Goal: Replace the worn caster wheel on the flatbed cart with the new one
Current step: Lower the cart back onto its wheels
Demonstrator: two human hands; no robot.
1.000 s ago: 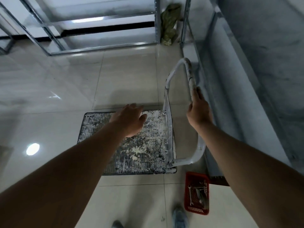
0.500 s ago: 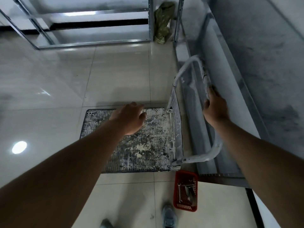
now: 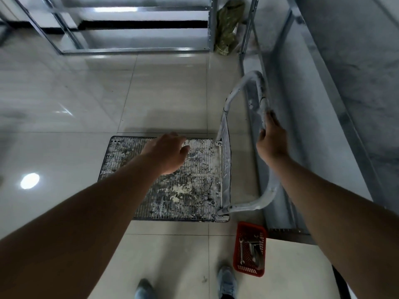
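The flatbed cart [image 3: 194,197] stands on the tiled floor, its ribbed deck stained with white paint. Its pale looped handle [image 3: 258,91] rises at the right end. My right hand [image 3: 272,140] grips the top bar of that handle. My left hand [image 3: 167,153] hovers flat over the far part of the deck, fingers slightly spread, holding nothing. The casters are hidden under the deck. A red basket [image 3: 250,248] with wrenches and metal parts sits on the floor by my right foot; I cannot make out a new wheel in it.
Metal shelving [image 3: 302,117] runs along the right, close to the cart handle. More shelf frames [image 3: 133,49] stand at the back, with a green bundle [image 3: 227,29] in the corner. My shoes [image 3: 226,281] show at the bottom edge. Glossy tiles stretch to the left.
The handle has swung a little to the right with my right hand on it, then held. My left hand stays over the deck. The view shifted slightly.
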